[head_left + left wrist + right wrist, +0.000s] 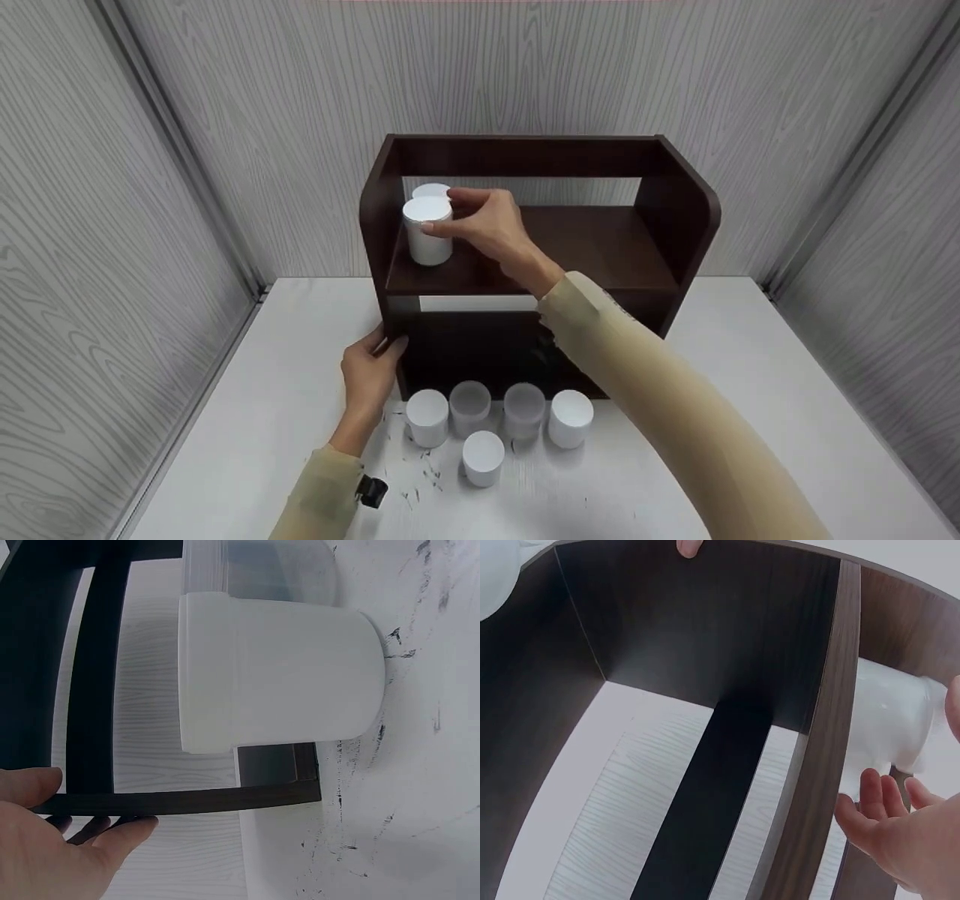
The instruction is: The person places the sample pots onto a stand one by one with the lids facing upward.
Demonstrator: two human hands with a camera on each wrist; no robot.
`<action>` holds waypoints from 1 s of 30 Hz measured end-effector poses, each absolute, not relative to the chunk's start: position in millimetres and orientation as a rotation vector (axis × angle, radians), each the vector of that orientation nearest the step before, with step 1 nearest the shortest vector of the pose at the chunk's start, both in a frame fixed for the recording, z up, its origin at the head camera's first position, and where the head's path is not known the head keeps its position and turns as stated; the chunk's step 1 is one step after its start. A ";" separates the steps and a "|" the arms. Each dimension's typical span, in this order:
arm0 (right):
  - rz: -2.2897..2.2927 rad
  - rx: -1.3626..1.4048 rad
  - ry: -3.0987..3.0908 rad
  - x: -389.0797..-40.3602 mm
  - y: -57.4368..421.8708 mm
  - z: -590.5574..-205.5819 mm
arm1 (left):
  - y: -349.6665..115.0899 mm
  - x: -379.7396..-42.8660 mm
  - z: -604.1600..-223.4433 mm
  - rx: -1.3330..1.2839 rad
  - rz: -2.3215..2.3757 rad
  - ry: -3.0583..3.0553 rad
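Note:
A dark brown two-tier wooden shelf (600, 247) stands on the white table. On its upper board, at the left end, a white lidded jar (429, 244) stands in front of another white jar (431, 190). My right hand (491, 229) holds the front jar, thumb at its near side and fingers behind. In the right wrist view, that hand (907, 832) is beside the white jar (892, 720). My left hand (370, 375) grips the front edge of the shelf's left side panel. In the left wrist view, its thumb and fingers (124, 840) lie on either side of the panel (187, 801).
Before the shelf stand several jars: white ones at left (428, 420), right (571, 420) and nearer the front (483, 459), plus two translucent jars (470, 409) between. Dark scuffs mark the table (300, 360). Grey wood-grain walls (525, 67) surround it.

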State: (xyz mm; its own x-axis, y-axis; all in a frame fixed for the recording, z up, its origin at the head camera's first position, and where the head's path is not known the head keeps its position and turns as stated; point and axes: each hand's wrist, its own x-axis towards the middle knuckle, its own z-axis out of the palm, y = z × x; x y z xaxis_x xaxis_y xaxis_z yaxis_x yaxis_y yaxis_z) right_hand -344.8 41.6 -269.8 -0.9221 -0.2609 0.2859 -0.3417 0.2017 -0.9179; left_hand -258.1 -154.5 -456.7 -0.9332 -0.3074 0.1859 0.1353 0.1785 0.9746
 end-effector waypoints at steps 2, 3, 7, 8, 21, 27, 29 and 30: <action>1.874 0.610 -2.364 -342.5 50.1 -268.9 | -154.1 -258.3 -457.0 0.170 -1.810 -2.122; 1.879 0.610 -2.361 -340.5 54.9 -268.3 | -153.9 -258.1 -457.2 0.173 -1.809 -2.124; 1.859 0.602 -2.340 -328.5 74.0 -265.4 | -153.7 -257.1 -457.1 0.172 -1.795 -2.131; 1.847 0.600 -2.333 -324.5 78.5 -264.8 | -153.8 -257.0 -457.2 0.170 -1.792 -2.134; 1.680 0.726 -2.295 -269.3 130.3 -286.4 | -155.2 -256.9 -457.7 0.172 -1.788 -2.124; 1.685 0.726 -2.300 -250.8 149.6 -307.8 | -155.2 -258.0 -459.1 0.139 -1.815 -2.099; 1.670 0.716 -2.311 -244.7 155.2 -314.3 | -154.7 -258.9 -458.4 0.132 -1.813 -2.096; 1.664 0.712 -2.315 -241.7 157.6 -317.7 | -154.4 -259.2 -457.8 0.128 -1.815 -2.093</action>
